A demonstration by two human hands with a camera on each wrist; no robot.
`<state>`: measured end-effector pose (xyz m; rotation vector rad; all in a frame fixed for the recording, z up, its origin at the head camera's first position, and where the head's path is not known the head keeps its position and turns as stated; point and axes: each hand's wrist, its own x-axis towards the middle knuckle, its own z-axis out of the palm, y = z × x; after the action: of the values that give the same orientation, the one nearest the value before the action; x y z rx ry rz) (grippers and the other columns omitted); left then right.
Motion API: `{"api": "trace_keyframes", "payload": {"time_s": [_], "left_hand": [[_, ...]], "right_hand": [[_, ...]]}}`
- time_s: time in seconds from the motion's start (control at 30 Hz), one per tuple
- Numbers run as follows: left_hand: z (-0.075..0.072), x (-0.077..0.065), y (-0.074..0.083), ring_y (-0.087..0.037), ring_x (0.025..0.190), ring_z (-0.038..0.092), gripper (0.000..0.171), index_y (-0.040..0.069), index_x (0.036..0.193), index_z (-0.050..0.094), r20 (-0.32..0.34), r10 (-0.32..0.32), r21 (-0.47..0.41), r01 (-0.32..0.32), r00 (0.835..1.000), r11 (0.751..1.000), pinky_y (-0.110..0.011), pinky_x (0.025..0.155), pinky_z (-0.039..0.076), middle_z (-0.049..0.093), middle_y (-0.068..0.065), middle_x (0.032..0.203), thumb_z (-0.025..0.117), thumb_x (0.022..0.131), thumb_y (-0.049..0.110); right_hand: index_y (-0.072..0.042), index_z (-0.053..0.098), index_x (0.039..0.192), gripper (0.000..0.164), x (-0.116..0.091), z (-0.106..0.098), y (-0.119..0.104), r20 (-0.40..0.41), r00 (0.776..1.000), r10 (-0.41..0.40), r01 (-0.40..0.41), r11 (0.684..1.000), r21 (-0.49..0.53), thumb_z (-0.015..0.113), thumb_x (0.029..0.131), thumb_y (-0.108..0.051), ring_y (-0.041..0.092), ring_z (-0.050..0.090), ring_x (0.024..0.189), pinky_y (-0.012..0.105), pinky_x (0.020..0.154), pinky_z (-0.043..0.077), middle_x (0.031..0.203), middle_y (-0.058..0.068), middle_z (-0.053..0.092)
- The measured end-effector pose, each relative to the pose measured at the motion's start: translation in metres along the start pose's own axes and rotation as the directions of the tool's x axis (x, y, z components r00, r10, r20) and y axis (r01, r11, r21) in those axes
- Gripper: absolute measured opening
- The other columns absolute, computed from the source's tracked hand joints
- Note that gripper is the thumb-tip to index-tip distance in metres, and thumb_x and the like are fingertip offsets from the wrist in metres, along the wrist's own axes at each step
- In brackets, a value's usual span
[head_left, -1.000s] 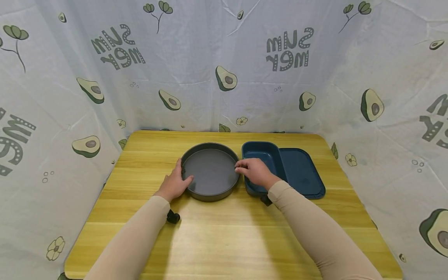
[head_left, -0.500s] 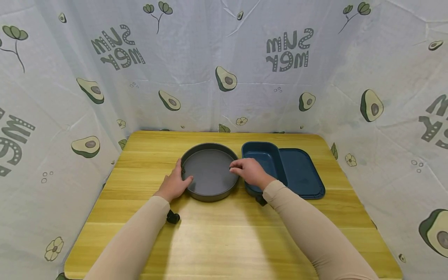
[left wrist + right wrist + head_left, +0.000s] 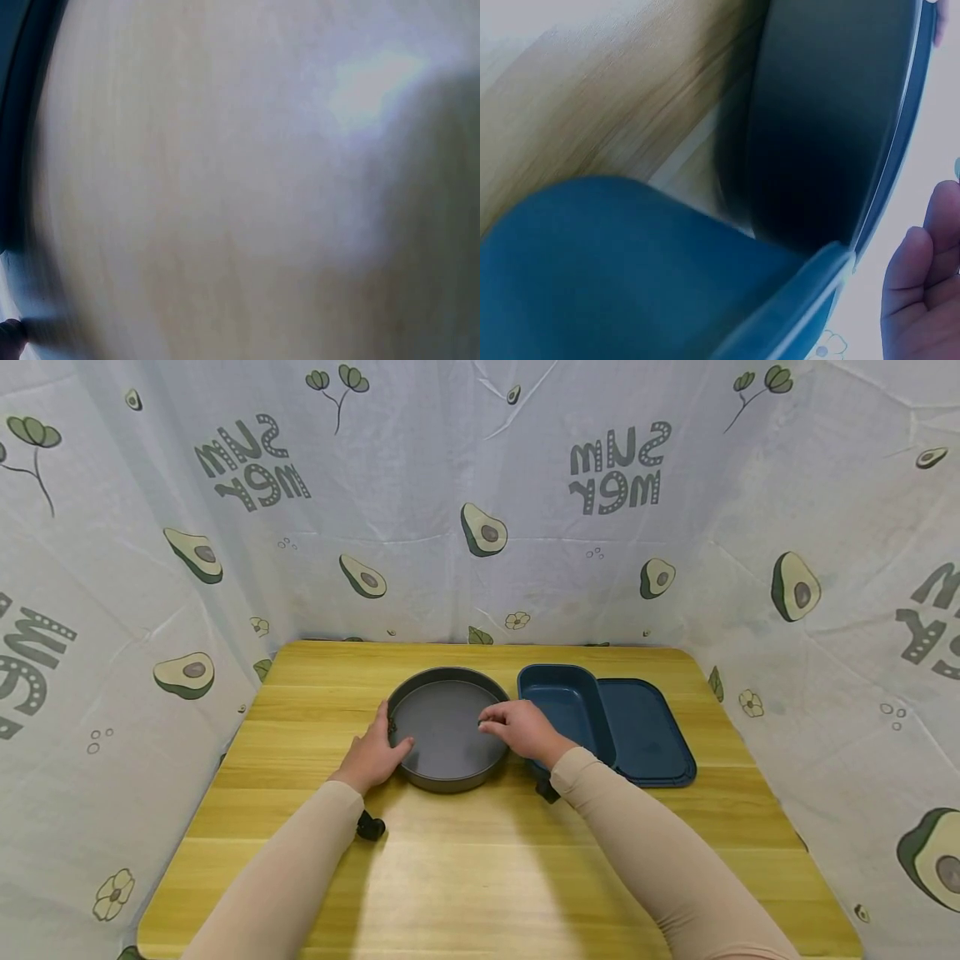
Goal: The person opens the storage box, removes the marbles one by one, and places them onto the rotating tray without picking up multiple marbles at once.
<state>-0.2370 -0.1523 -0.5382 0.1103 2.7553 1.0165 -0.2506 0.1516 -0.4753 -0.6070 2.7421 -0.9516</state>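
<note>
A dark grey round baking pan (image 3: pixel 450 718) sits mid-table. My left hand (image 3: pixel 372 755) holds its left side, thumb over the rim and fingers along the outer wall. Small dark bits (image 3: pixel 392 725) lie at the pan's inner left edge, beside those fingers. Above the right part of the pan, my right hand (image 3: pixel 521 728) pinches a small dark thing (image 3: pixel 481 722), mostly hidden by the fingertips. The right wrist view shows the right thumb (image 3: pixel 911 259) near a fingertip, beyond the pan's wall (image 3: pixel 817 112). Only the pan's dark side (image 3: pixel 22 135) shows in the left wrist view.
A deep blue rectangular container (image 3: pixel 558 689) stands just right of the pan, under the right forearm. Beside it lies a flat blue lid (image 3: pixel 648 731). The wooden table (image 3: pixel 450 877) ends at a printed curtain (image 3: pixel 420 468) behind and at the sides.
My right hand has moved left, from over the pan's right rim to above its inside, with fingertips still together. The left hand and the pan have stayed put.
</note>
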Motion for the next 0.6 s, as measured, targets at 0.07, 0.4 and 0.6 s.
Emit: {"api": "trace_keyframes", "payload": {"time_s": [0.07, 0.4, 0.6], "left_hand": [[0.0, 0.0, 0.0, -0.042, 0.16, 0.028, 0.1, 0.011, 0.17, -0.007, 0.0, 0.001, -0.002, -0.001, 1.0, 1.0, -0.073, 0.128, 0.007, 0.011, -0.016, 0.178, 0.058, 0.105, 0.051], [0.0, 0.0, -0.001, -0.041, 0.16, 0.026, 0.1, 0.012, 0.17, -0.009, 0.005, -0.001, 0.003, 0.001, 1.0, 1.0, -0.072, 0.128, 0.007, 0.009, -0.015, 0.178, 0.057, 0.105, 0.051], [0.0, 0.001, -0.001, -0.041, 0.16, 0.025, 0.1, 0.012, 0.17, -0.008, 0.005, -0.002, 0.007, 0.002, 1.0, 1.0, -0.072, 0.128, 0.007, 0.008, -0.015, 0.178, 0.057, 0.105, 0.051]], "right_hand": [[-0.007, 0.077, 0.124, 0.029, 0.001, 0.002, -0.002, -0.005, 1.0, -0.012, 0.012, 1.0, -0.006, 0.068, 0.104, -0.025, 0.015, 0.067, 0.088, 0.034, 0.08, 0.059, 0.106, 0.004, 0.078], [-0.01, 0.078, 0.122, 0.028, 0.005, 0.009, -0.007, 0.011, 1.0, -0.02, 0.021, 1.0, -0.013, 0.069, 0.103, -0.028, 0.01, 0.065, 0.084, 0.029, 0.076, 0.057, 0.102, 0.001, 0.078], [-0.011, 0.079, 0.121, 0.028, 0.007, 0.012, -0.01, 0.016, 0.999, -0.027, 0.027, 1.0, -0.005, 0.069, 0.103, -0.029, 0.01, 0.063, 0.082, 0.029, 0.075, 0.056, 0.1, 0.0, 0.078]]}}
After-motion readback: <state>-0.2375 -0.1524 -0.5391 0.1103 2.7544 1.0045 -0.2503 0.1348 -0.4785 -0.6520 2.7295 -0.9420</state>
